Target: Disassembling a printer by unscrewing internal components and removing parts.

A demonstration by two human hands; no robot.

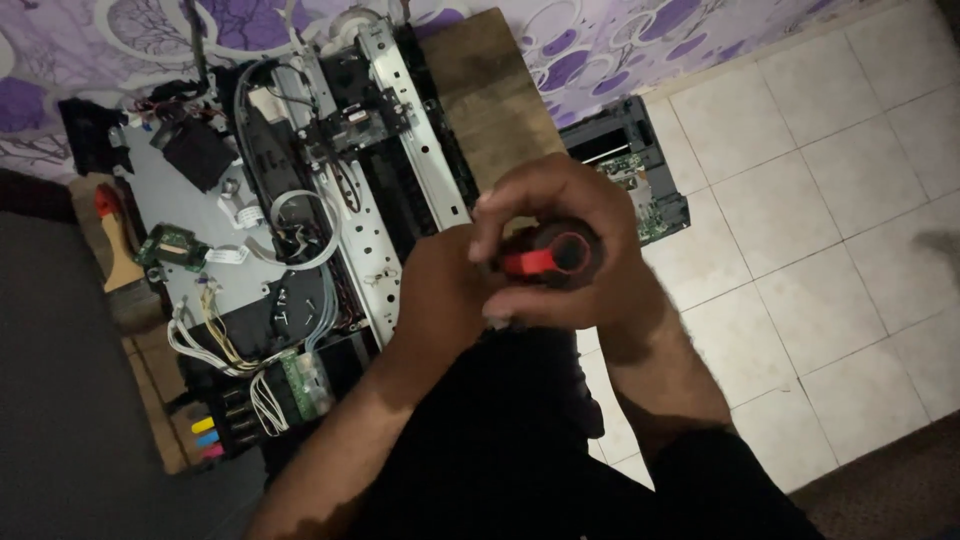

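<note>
My right hand [570, 225] is wrapped around a red and black screwdriver handle [548, 256], held up close under the camera. My left hand [440, 295] sits against it from the left, fingers curled at the handle's lower end; what they pinch is hidden. Behind and to the left of both hands lies an opened printer [290, 230] with its cover off, showing a metal rail [415, 150], white ribbon cables, wire bundles and a green circuit board [305, 385].
The printer rests on a wooden board [495, 95] by a purple patterned wall. A second dark device part [640, 175] stands on the white tiled floor [820, 220] to the right. A small wooden-handled tool [115, 245] lies at the left. Coloured ink tanks [208, 438] sit at the printer's near corner.
</note>
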